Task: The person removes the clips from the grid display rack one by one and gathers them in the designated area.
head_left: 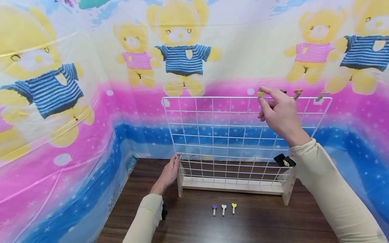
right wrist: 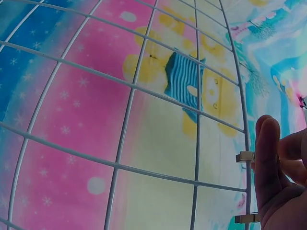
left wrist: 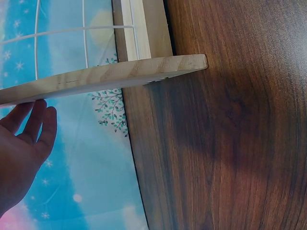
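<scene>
Cream sleeves frame the view. Right hand (head_left: 281,113) pinches a yellow heart clip (head_left: 260,94) between thumb and forefinger at the top wire of the white wire grid (head_left: 231,135). Left hand (head_left: 168,173), fingers straight and together, rests against the grid's wooden base (head_left: 234,185). Three heart clips (head_left: 224,208) lie on the worktop (head_left: 258,219) in front of the base. No legible writing appears.

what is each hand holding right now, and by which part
The right hand pinches a yellow heart clip by its lower end, at the wire grid's top rail. The left hand holds nothing; its straight fingers rest against the grid's wooden foot.
</scene>
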`<state>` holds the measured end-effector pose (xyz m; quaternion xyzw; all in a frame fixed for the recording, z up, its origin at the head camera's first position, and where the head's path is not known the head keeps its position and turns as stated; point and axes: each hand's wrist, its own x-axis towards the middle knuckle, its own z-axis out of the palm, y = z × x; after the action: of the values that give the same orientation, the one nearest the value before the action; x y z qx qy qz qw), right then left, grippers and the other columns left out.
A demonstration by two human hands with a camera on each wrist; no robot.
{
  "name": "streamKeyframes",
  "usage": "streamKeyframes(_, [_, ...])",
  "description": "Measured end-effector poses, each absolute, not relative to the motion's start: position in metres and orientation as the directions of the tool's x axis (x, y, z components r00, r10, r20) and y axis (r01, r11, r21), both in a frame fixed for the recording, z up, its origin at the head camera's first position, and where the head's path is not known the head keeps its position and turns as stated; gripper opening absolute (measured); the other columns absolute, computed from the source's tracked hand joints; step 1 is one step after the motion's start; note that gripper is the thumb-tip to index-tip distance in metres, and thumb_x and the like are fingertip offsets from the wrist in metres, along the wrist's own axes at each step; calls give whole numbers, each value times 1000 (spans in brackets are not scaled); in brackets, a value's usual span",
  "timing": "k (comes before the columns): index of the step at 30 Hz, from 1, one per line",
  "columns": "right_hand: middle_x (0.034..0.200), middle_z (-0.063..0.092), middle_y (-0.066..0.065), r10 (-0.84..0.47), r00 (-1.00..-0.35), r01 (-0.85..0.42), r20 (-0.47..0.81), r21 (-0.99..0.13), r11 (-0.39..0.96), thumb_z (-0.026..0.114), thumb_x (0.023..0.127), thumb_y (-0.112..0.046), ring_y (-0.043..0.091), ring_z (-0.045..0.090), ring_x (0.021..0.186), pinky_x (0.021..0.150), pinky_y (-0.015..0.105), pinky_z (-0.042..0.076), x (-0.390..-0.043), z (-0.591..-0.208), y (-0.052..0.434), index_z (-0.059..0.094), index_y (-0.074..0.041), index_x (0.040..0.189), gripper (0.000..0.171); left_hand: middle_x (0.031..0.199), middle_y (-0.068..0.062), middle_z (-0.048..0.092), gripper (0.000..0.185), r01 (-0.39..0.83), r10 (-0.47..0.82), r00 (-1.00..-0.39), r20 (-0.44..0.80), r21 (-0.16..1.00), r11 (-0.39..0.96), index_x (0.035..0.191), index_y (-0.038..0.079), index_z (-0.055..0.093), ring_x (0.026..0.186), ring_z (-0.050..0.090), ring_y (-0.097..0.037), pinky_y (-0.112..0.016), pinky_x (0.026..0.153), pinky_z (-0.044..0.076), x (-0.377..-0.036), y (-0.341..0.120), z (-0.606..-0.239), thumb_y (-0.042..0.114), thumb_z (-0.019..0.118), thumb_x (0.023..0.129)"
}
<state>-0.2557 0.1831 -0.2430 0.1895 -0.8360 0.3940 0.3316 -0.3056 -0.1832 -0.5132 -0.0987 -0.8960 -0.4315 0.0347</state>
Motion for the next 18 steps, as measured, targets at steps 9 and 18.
streamKeyframes(9, [73,62,10,-19,-724,-551,689,-561,618,56,96,-16,13,57,47,49,18,47,-260,-238,180,60,-9,128,33,75,-7,39,46,207,151,-978,145,771,602,145,15,31,68,43,-22,-41,67,38,-305,-184,-514,37,25,105])
streamKeyframes(18, [71,63,8,-19,-699,-535,715,-505,677,59,95,-16,8,56,46,44,17,43,-264,-236,180,66,-5,116,25,76,-7,39,44,199,145,-980,139,775,600,145,16,30,72,45,-23,-42,73,38,-305,-183,-512,34,26,106])
